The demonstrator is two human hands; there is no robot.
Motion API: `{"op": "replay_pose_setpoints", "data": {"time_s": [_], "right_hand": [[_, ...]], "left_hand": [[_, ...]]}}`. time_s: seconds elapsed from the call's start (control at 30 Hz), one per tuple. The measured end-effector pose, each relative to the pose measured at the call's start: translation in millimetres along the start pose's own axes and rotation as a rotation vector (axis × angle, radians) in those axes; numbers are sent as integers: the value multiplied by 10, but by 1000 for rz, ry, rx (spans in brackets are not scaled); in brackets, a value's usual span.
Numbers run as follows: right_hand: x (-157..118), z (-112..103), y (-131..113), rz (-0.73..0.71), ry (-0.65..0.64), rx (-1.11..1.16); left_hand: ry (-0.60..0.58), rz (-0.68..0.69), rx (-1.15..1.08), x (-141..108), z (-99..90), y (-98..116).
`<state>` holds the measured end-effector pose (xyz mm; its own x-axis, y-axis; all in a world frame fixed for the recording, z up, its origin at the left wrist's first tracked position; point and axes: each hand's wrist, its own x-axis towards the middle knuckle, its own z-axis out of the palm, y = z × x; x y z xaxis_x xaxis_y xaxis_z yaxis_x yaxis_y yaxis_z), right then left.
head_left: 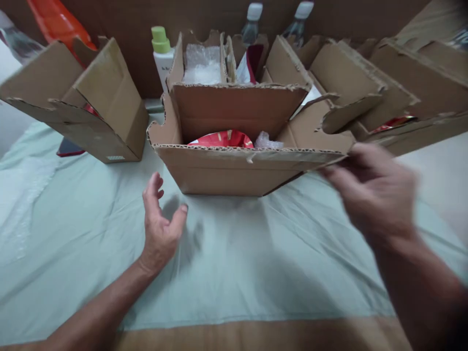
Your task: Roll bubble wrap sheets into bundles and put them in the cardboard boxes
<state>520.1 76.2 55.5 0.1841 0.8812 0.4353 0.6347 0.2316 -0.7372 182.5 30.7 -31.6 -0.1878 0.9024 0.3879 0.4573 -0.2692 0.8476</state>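
Note:
An open-topped cardboard box (223,175) stands in the middle, with a red packet (226,139) and some bubble wrap (268,141) inside. My right hand (376,190), partly blurred, pinches the box's front right corner between thumb and fingers. To the left of the box, my left hand (161,219) hovers over the cloth with thumb and fingers apart. It holds nothing and does not touch the box. The lower part of the box's contents is hidden behind its front wall.
A pale green cloth (219,273) covers the table. Another cardboard box (106,131) stands left, near an orange bottle (62,24). Behind are a white bottle with a green cap (163,58), several more boxes (347,73) and clear bottles (252,24). Bubble wrap (18,204) lies far left.

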Motion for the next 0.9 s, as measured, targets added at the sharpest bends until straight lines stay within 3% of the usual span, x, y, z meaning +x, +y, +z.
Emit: {"op": "replay_pose_setpoints", "data": {"time_s": [0.07,0.17,0.27,0.37,0.43,0.53,0.63,0.7,0.8,0.9], "right_hand": [[-109,227,101,38,-164,141],[-127,457,138,48,-279,330],[-138,506,70,43,-338,365],[-280,419,-9,61,-349,324],[-485,300,-41,60,-293,249],[-934,98,-100,51,-158,107],[-1346,34,-266,21,-67,69],[-1448,126,-426,3,-97,94],[-1296,360,-606,-10,-161,180],[-1079,460,-624,-3,-87,255]], "left_hand": [[-49,-102,-84,137,16,-11],[-169,-167,-195,309,70,1],[-214,-159,-276,422,112,34],[-217,-154,-309,378,131,135],[-237,-170,-318,190,124,242],[-278,-186,-313,-318,26,388],[-293,-210,-311,-823,-237,445],[-229,-229,-296,-945,-466,446],[-104,-194,-235,-719,-688,481],[-75,-103,-200,-361,-628,604]]}}
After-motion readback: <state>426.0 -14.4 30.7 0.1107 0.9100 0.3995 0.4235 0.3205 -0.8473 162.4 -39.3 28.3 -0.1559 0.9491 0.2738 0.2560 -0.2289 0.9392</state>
